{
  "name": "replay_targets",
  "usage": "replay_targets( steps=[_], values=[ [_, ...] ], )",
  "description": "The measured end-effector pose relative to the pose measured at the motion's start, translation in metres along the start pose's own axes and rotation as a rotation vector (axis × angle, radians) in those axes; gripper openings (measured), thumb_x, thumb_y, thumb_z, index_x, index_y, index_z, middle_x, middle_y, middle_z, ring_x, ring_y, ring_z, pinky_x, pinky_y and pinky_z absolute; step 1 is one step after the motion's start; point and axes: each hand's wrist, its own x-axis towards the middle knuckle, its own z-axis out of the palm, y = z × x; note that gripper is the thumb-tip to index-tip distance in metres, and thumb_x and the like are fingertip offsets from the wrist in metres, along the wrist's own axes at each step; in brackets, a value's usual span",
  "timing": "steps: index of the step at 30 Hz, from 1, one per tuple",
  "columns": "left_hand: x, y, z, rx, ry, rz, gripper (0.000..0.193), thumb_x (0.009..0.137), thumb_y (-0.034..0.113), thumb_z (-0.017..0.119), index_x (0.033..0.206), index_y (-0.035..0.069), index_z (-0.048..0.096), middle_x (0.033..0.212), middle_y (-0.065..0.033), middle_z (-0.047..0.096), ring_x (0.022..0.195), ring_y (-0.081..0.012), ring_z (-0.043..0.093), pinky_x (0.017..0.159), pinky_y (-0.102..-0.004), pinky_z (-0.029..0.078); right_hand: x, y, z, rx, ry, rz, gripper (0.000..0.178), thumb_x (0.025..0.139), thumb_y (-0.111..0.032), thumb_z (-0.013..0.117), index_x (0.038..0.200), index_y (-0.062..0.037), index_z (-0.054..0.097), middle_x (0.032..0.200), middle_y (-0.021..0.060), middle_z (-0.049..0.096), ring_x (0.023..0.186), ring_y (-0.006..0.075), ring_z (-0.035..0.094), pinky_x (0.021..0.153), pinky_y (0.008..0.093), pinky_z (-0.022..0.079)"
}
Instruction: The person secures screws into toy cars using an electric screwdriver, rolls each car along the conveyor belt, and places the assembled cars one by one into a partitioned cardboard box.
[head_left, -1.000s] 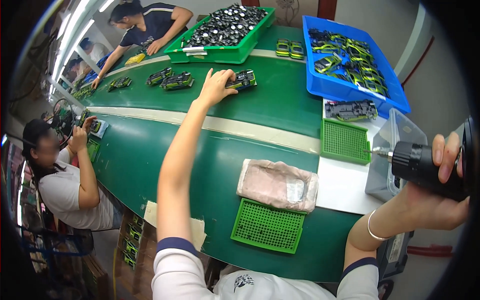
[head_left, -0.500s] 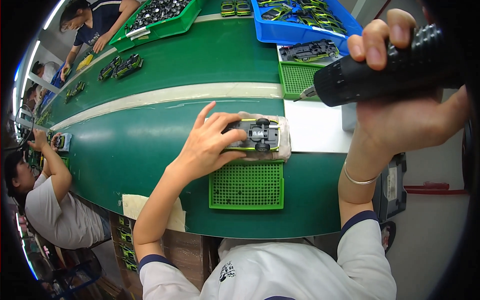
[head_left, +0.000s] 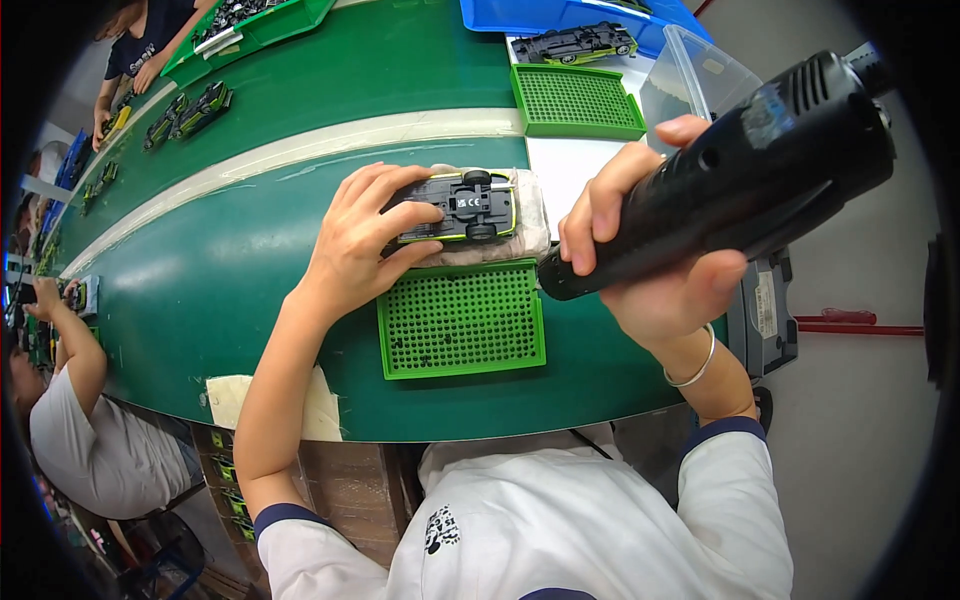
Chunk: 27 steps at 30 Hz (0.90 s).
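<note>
An upside-down toy car (head_left: 485,205) with black underside and yellow-green edges rests on a pale padded block (head_left: 533,215). My left hand (head_left: 350,240) wraps over the car's left end, fingers and thumb pressing it against the block. In my right hand (head_left: 660,305) is a black electric screwdriver (head_left: 720,185), gripped around its body and tilted down to the left. Its nose hangs by the right edge of a green perforated tray (head_left: 465,370); the bit is barely visible. A few small dark pieces, perhaps screws, lie in that tray.
Behind stand a second green tray (head_left: 580,132), another upturned toy car (head_left: 575,45), a clear plastic box (head_left: 690,75) and a blue bin (head_left: 490,15). A green bin (head_left: 310,20) of dark parts and more cars (head_left: 200,110) are across the bench. Co-workers sit at left.
My right hand has swung the screwdriver down and left, from beside the far green tray to the near tray's edge. My left hand stays on the car. The whole view has shifted.
</note>
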Motion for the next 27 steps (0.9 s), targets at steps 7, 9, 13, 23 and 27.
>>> replay_targets(
  steps=[7,9,13,23,27],
  values=[
    [-0.004,-0.003,0.005,-0.035,0.045,0.013,0.028,0.064,0.017,0.07,0.087,0.01,0.058,0.11,-0.0075,0.055,0.098,-0.0282,0.05,0.087,-0.0398,0.039,-0.008,0.014,0.007,-0.016,-0.024,0.087,0.078,0.071,-0.069,0.048,0.113,-0.0079,0.023,0.066,0.0075,0.043,0.046,0.0153,0.048,0.044,0.0266,0.043],
    [-0.004,-0.003,0.005,-0.068,0.029,0.004,0.03,0.063,0.017,0.071,0.09,0.01,0.058,0.111,-0.0073,0.054,0.099,-0.0277,0.05,0.088,-0.04,0.038,-0.009,0.017,0.007,-0.019,-0.045,0.121,0.077,0.071,-0.069,0.049,0.111,-0.0082,0.023,0.065,0.007,0.043,0.046,0.015,0.049,0.045,0.0261,0.043],
    [-0.005,-0.004,0.0,-0.072,-0.002,0.0,0.037,0.062,0.018,0.072,0.096,0.011,0.058,0.114,-0.0078,0.053,0.101,-0.0288,0.049,0.09,-0.0399,0.037,-0.011,0.023,0.007,-0.011,-0.039,0.121,0.078,0.07,-0.069,0.05,0.11,-0.0079,0.022,0.065,0.0069,0.043,0.046,0.015,0.049,0.045,0.026,0.044],
    [-0.018,-0.032,-0.026,-0.53,-0.141,-0.318,0.088,0.054,0.028,0.079,0.127,0.006,0.036,0.126,-0.0105,0.045,0.116,-0.0244,0.044,0.101,-0.0376,0.029,-0.016,0.032,0.01,0.25,-0.089,-0.079,0.06,0.075,-0.039,0.067,0.103,0.0057,0.04,0.077,0.0116,0.05,0.054,0.0121,0.048,0.045,0.0218,0.04],
    [-0.034,-0.045,-0.02,-0.688,-0.168,-0.414,0.095,0.055,0.037,0.077,0.132,0.005,0.031,0.13,-0.0118,0.042,0.122,-0.0244,0.037,0.104,-0.0384,0.025,-0.016,0.026,0.009,0.262,-0.129,0.015,0.063,0.071,-0.045,0.068,0.1,0.0044,0.041,0.076,0.008,0.047,0.059,0.0114,0.048,0.05,0.0215,0.041]
  ],
)
